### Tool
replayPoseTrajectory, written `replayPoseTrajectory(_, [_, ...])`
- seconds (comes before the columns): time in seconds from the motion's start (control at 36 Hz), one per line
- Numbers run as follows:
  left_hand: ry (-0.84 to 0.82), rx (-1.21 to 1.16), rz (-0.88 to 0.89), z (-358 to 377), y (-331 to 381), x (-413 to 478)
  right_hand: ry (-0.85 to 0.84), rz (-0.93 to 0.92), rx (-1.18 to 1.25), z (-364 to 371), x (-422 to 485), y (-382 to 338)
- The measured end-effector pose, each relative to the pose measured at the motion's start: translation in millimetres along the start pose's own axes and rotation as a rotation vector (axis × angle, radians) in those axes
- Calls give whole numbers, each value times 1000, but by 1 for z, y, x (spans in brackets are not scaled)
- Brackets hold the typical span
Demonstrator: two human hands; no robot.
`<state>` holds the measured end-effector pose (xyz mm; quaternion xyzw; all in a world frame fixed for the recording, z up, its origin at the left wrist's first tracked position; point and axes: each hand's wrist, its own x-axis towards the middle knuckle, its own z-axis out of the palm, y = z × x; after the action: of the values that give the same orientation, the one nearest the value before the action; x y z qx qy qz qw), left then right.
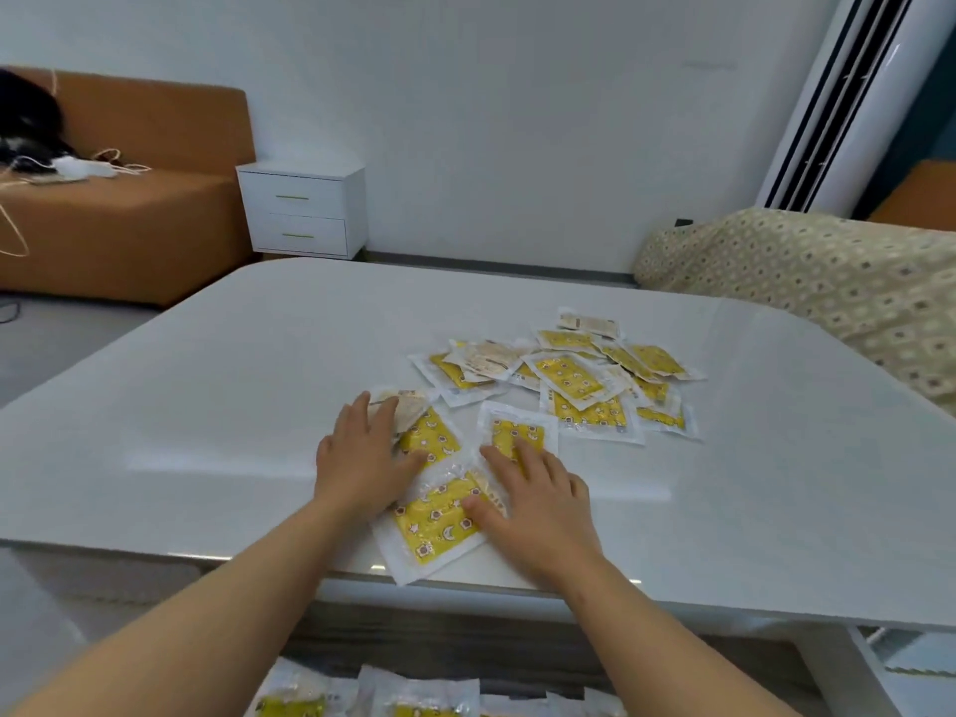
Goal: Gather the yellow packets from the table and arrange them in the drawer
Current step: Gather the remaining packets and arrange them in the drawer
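L hand [362, 458] + R hand [540, 504] flat, fingers straight on packets [434, 520]: prob light, floppy, slick, so pinch edge seam; pile [574, 385] at 1 o'clock

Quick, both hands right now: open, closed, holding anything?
Left hand: open, fingers flat on the yellow packets on the table.
Right hand: open, also pressing flat on packets, gripping nothing.

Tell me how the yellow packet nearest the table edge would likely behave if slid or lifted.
The packet looks thin, with a crinkly clear wrapper, so it would probably flop when lifted. On the glossy table it likely slides easily under the right hand resting on it. Being flat, it should not roll.
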<state>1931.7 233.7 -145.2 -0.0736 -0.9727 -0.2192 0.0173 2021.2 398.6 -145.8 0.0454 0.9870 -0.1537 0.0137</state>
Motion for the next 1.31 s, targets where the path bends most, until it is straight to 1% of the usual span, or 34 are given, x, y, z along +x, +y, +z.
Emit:
replayPoseTrajectory(0.03, [-13,15,-29,0,1,4,-7,0,-5,0,0,0])
replayPoseTrajectory(0.08, [16,35,-66,2,3,9,-11,5,-3,-1,0,0])
replayPoseTrajectory(0.14, [90,63,-62,2,3,8,-7,10,-3,0,0,0])
replayPoseTrajectory(0.19, [174,30,-46,3,1,4,-3,15,0,0,0,-1])
replayPoseTrajectory(0.25, [251,-127,-68,-3,1,1,8,21,4,1,0,-1])
replayPoseTrajectory(0.33, [337,-528,-140,-17,0,-1,13,33,2,1,0,-2])
replayPoseTrajectory(0.39, [329,-740,-217,-23,-3,-2,15,38,1,2,1,-2])
replayPoseTrajectory(0.42, [284,-805,-253,-25,-4,-3,17,37,2,2,1,-2])
replayPoseTrajectory(0.44, [235,-820,-278,-25,-7,-5,20,37,4,2,1,-2])
replayPoseTrajectory(0.47, [160,-767,-289,-24,-8,-8,22,35,8,2,1,-1])
replayPoseTrajectory(0.5, [93,-652,-278,-23,-10,-11,25,32,13,2,1,-1])
replayPoseTrajectory(0.53, [57,-490,-259,-21,-11,-13,30,30,22,2,1,-1])
replayPoseTrajectory(0.58, [99,-135,-213,-19,-9,-18,44,29,40,1,0,0])
replayPoseTrajectory(0.61, [137,-25,-188,-20,-7,-20,54,31,51,1,0,1])
replayPoseTrajectory(0.64, [158,20,-162,-21,-4,-21,67,35,62,1,-1,2])
replayPoseTrajectory(0.67, [158,15,-116,-20,-2,-21,82,42,75,1,-1,2])
replayPoseTrajectory(0.69, [117,11,-36,-18,0,-20,97,57,87,1,-1,2])
replayPoseTrajectory(0.75, [-66,61,126,-11,5,-20,103,112,108,0,1,1])
replayPoseTrajectory(0.81, [-259,139,172,-5,6,-21,68,180,121,-2,3,-1])
replayPoseTrajectory(0.83, [-291,181,174,-1,5,-21,47,206,120,-2,5,-2])
replayPoseTrajectory(0.86, [-282,210,177,1,4,-21,32,229,118,-3,8,-2])
replayPoseTrajectory(0.94, [-188,223,186,1,2,-19,10,283,132,-6,16,-2])
replayPoseTrajectory(1.03, [-143,208,158,-2,3,-13,17,297,131,-7,25,-1])
replayPoseTrajectory(1.06, [-150,179,132,-5,5,-10,28,290,126,-6,26,-1])
replayPoseTrajectory(1.17, [-212,-113,-23,-19,8,6,86,236,108,-3,28,3])
replayPoseTrajectory(1.19, [-215,-99,-33,-19,7,9,100,224,108,-3,28,4])
replayPoseTrajectory(1.31, [-216,103,-132,-11,3,17,150,203,149,-3,27,5])
